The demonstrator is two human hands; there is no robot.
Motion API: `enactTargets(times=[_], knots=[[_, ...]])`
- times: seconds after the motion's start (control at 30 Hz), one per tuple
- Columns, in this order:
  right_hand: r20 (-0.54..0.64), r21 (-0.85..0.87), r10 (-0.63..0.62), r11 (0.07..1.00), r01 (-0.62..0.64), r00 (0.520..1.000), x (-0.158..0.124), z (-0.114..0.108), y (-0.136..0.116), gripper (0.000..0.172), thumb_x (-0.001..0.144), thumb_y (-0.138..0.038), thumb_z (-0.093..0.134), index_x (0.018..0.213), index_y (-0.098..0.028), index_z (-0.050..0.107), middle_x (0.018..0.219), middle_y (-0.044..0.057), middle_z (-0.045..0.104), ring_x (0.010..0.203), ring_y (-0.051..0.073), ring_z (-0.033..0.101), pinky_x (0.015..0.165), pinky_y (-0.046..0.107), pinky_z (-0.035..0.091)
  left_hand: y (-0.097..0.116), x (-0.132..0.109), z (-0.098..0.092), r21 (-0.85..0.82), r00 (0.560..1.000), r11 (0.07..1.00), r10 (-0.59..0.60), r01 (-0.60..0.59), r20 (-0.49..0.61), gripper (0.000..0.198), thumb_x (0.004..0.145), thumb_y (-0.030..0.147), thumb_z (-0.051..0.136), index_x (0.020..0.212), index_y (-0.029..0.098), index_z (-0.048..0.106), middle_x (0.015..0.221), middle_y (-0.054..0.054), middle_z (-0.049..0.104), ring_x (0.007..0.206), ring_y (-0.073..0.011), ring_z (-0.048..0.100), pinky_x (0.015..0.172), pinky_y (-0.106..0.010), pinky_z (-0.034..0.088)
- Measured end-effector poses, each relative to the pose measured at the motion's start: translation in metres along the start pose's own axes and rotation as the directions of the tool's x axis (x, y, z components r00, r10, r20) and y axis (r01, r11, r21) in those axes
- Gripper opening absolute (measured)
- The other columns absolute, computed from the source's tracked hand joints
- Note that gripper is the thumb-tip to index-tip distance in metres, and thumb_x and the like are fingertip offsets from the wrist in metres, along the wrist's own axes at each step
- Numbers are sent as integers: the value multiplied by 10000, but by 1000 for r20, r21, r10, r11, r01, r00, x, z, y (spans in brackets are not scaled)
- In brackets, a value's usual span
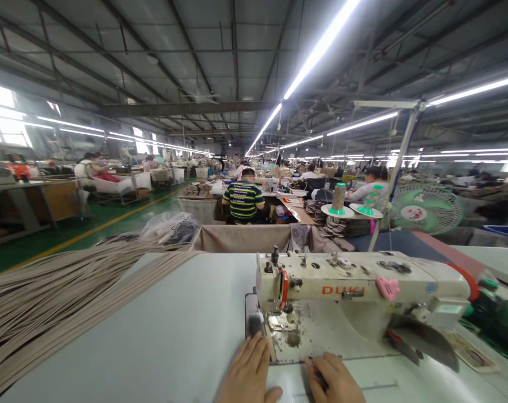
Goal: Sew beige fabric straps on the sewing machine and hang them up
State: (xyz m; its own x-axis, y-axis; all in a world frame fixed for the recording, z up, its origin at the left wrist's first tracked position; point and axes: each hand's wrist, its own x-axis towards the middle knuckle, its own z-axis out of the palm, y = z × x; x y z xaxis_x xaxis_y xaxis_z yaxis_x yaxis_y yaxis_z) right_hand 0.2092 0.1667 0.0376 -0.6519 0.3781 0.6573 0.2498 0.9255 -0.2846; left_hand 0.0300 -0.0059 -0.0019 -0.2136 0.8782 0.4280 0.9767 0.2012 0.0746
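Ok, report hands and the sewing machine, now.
Left hand flat on the table, empty. Right hand at the sewing machine bed, fingers curled, grip unclear. Tan strips piled to the left, apart from both hands.

Both hands, left hand [248, 370] and right hand [334, 380], rest flat before the sewing machine [354, 291].

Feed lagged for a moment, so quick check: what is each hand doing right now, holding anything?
Left hand: open, flat on the table by the sewing machine, holding nothing.
Right hand: fingers curled at the machine bed's edge; whether it grips anything cannot be told.
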Motion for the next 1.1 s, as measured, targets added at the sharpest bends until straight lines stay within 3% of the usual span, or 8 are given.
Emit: enactTargets(times=[0.2,0.3,0.7,1.1], knots=[[25,-27,47,999,-46,999,3,-9,-15,341,1021,-371,493,712,-258,582,707,30,603,689,199,599,655,325,458,18,2,-46,-51,993,996,-63,68,95,678,1015,500,472,1571,135,339,1610,-109,389,1488,-285,377,1213,-463,384],[70,-46,74,996,-70,995,5,-12,-20,355,1025,-367,474,707,-245,573,712,42,594,728,208,578,690,330,441,22,6,-59,-65,984,992,-95,106,151,660,1027,500,441,1556,117,351,1616,-128,382,1512,-286,327,1241,-495,331],[126,-51,110,993,-105,986,5,-16,-23,310,1010,-298,498,710,-237,548,751,45,583,765,209,556,714,320,415,18,12,-62,-92,984,991,-83,98,160,635,1022,519,441,1526,135,402,1591,-129,429,1518,-292,309,1261,-544,258],[111,-68,69,996,-62,991,4,-14,-22,306,1016,-299,488,722,-239,553,738,43,578,752,214,555,721,333,411,10,25,-70,-124,968,980,-129,158,215,603,995,472,515,1508,165,430,1580,-116,449,1501,-291,347,1242,-549,269]])
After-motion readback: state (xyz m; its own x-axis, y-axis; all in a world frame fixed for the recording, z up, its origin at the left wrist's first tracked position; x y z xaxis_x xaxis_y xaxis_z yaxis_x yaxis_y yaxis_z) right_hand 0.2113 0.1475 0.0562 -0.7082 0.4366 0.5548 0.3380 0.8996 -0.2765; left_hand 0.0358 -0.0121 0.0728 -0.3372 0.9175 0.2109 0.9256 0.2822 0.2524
